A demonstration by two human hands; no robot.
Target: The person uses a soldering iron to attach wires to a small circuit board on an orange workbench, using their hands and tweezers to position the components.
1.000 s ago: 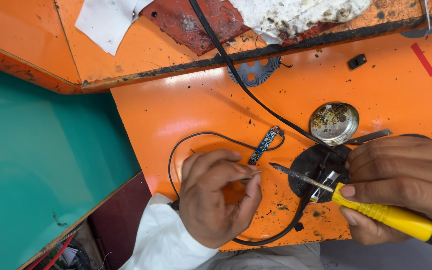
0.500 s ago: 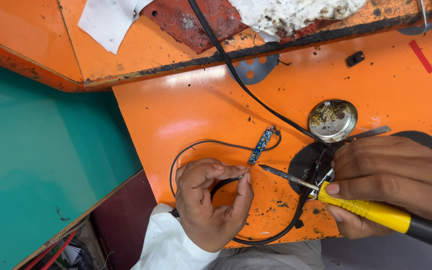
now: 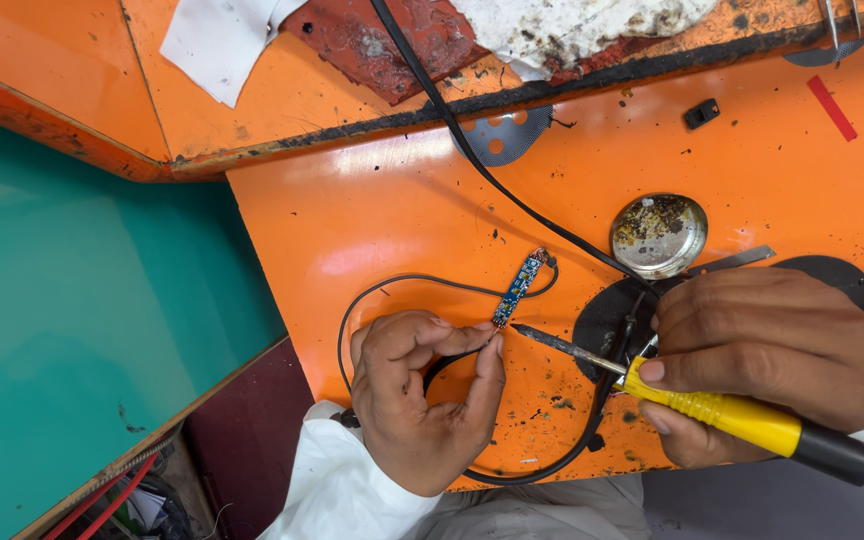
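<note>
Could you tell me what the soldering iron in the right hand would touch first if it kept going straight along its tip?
Most likely the lower end of the small blue circuit board, pinched by the left hand.

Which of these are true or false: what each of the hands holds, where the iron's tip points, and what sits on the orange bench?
1. The right hand grips a yellow-handled soldering iron. True.
2. The left hand lies flat and empty. False: its fingertips pinch the lower end of a small blue circuit board.
3. The iron's tip points toward the board's lower end. True.
4. A round metal tin sits on the teal surface. False: it sits on the orange bench.
</note>
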